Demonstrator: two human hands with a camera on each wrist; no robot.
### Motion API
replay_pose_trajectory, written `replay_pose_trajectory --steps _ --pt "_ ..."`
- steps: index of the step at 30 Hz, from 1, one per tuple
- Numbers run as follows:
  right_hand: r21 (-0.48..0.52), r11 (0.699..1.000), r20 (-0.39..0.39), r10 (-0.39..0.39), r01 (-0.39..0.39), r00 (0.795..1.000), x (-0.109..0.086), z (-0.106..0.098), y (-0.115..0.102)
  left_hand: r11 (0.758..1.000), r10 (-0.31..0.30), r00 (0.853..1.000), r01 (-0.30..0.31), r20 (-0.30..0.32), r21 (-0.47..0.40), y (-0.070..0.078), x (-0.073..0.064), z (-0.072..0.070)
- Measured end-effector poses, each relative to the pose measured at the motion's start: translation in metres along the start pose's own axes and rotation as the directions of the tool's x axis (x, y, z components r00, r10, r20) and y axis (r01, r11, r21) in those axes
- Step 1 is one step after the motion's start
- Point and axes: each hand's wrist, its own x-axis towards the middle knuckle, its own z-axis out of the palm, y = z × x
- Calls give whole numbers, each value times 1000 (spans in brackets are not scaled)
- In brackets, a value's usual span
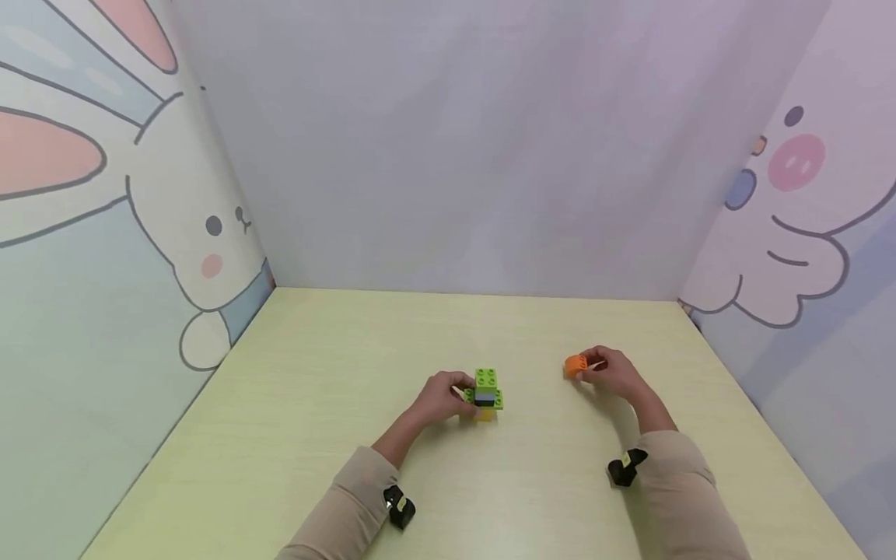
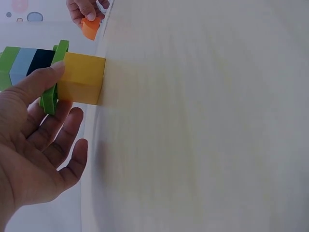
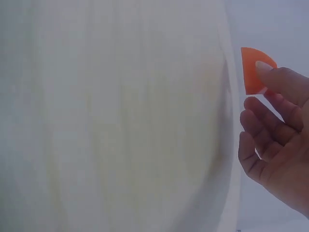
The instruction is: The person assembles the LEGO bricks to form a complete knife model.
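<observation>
My left hand (image 1: pixel 442 398) grips a small stack of toy building blocks (image 1: pixel 486 379) near the middle of the table. In the left wrist view, the stack has a yellow block (image 2: pixel 82 77) at its base, then a wider green plate (image 2: pixel 49 100), a black layer, a grey-blue layer and a green block on top. The left thumb and fingers pinch it around the green plate. Off to the right, my right hand (image 1: pixel 612 372) pinches an orange toy block (image 1: pixel 575 365) between thumb and forefinger. That block shows a curved side in the right wrist view, with the other fingers loosely curled below.
The pale wooden table (image 1: pixel 336 334) is bounded by a fabric backdrop (image 1: pixel 434 155) behind and printed side panels. A rabbit (image 1: pixel 189 233) is drawn on the left one. Black wrist cameras (image 1: pixel 400 507) sit at both sleeves, close over the table.
</observation>
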Motion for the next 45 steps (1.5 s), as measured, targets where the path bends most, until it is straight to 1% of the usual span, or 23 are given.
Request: replay_pose_trajectory --steps 2,8,16,25,35,45 --pt "-3 1000 -8 -4 4 1000 -3 2 -2 1000 -2 1000 2 4 2 0 0 1" --pt "35 998 -32 -59 61 998 -8 7 -16 1000 -3 1000 3 -7 6 1 2 0" --pt "53 996 -65 -74 77 995 -11 13 -28 1000 -7 1000 7 -4 12 0 1 0" --pt "71 988 -116 -129 138 985 -14 25 -40 1000 1 1000 -1 4 16 1 4 -1" --pt "109 974 -126 -185 199 975 -20 36 -61 1000 6 1000 -6 21 10 0 2 -4" --pt "123 965 -99 -220 232 970 -19 42 -77 1000 3 1000 -4 31 19 -1 4 -6"
